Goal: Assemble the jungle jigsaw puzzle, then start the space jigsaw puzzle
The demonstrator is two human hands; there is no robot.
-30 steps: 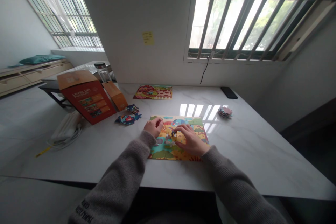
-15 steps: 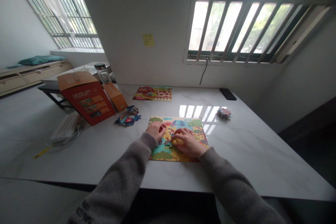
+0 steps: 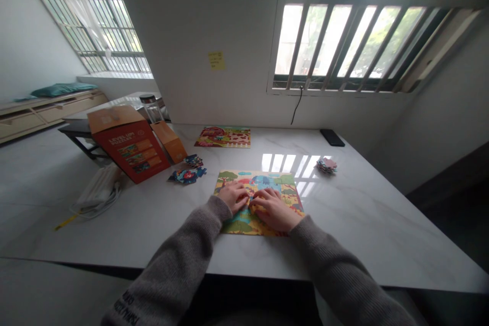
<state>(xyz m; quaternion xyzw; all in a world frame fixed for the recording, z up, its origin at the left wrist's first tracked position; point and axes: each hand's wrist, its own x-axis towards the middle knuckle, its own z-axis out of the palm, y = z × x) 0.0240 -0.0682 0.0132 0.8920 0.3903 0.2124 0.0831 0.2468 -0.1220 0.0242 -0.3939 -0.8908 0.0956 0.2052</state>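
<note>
A colourful animal puzzle [image 3: 240, 225] lies flat on the white marbled table, its pieces joined into a rectangle. Both my hands rest on its middle, fingertips almost meeting. My left hand [image 3: 234, 195] has its fingers bent and close together on the left-centre pieces. My right hand [image 3: 275, 209] lies over the right-centre, fingers curled down onto the puzzle. Whatever is under the fingertips is too small and covered to make out.
Puzzle pieces [image 3: 187, 175] lie loose at the left beside a red box [image 3: 133, 150] and an orange box [image 3: 170, 141]. Behind is a farm picture [image 3: 223, 137]. A stack of pieces [image 3: 326, 165] and a phone [image 3: 332, 137] are at the right.
My left hand has moved right, towards my right hand, and now covers the spot where a gap or raised piece showed. My right hand has barely moved.
</note>
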